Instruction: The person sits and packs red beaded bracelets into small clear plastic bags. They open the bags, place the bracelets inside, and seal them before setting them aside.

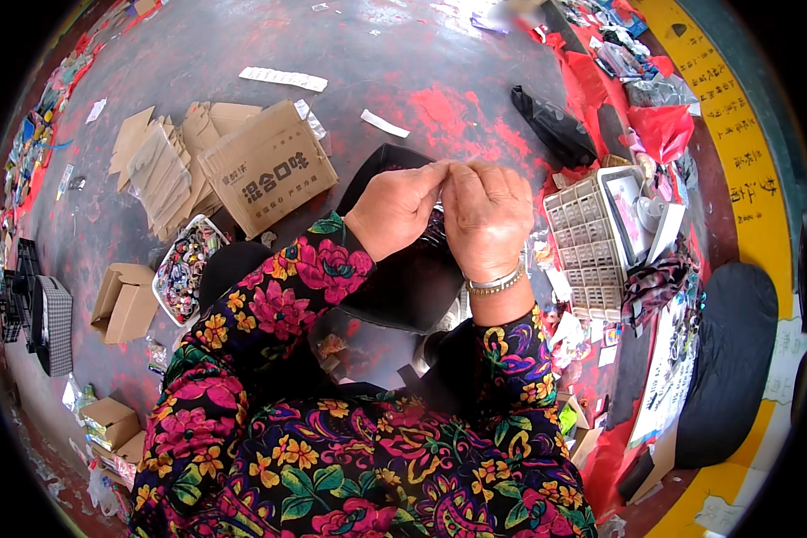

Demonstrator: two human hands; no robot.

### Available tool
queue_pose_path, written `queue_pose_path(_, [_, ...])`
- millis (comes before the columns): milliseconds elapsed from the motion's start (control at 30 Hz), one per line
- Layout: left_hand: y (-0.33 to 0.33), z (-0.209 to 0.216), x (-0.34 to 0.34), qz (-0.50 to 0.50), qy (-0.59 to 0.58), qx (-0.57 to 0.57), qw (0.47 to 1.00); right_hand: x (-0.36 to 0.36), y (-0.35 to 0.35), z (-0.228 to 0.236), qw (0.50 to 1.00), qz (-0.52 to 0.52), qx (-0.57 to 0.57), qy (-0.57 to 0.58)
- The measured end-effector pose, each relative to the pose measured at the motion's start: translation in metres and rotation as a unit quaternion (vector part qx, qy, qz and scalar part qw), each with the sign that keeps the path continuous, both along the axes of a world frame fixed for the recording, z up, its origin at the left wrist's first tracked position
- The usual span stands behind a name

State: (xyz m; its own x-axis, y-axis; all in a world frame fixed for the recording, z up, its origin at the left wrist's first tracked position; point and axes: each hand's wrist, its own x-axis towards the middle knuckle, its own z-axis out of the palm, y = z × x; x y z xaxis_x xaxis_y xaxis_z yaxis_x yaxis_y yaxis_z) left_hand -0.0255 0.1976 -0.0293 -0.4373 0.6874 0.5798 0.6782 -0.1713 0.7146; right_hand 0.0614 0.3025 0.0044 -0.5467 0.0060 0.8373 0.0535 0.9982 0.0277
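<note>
My left hand (394,212) and my right hand (488,215) meet in front of me, fingertips pinched together and touching. Whatever lies between the fingers is too small or too hidden to make out. A bracelet (495,283) circles my right wrist. Beneath both hands stands a black open container (377,305) between my legs. Some shiny dark items (434,226) show in it just under the hands, but the hands cover most of them. Both forearms wear black sleeves with a bright flower pattern.
To the left lie a cardboard box (269,166), flattened cardboard (166,175), a white basket of small colourful pieces (185,309) and an open carton (127,307). On the right are a white plastic crate (585,235), a black bag (551,124) and a black oblong mat (731,359).
</note>
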Motion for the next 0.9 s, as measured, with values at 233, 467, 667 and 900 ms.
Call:
queue_pose_path(233, [0.001, -0.002, -0.001, -0.005, -0.028, -0.017, 0.999, -0.002, 0.011, -0.004, 0.981, 0.004, -0.185, 0.063])
queue_pose_path(467, [0.005, -0.009, -0.007, 0.016, -0.103, 0.004, 0.995, -0.003, 0.007, -0.012, 0.984, 0.05, -0.164, 0.05])
queue_pose_path(667, [0.001, 0.0, -0.002, 0.012, -0.06, -0.002, 0.998, -0.003, 0.004, -0.011, 0.994, 0.016, -0.108, 0.024])
queue_pose_path(900, [-0.003, 0.002, -0.001, 0.007, 0.02, -0.025, 0.999, -0.002, 0.001, -0.006, 1.0, 0.001, -0.022, 0.007])
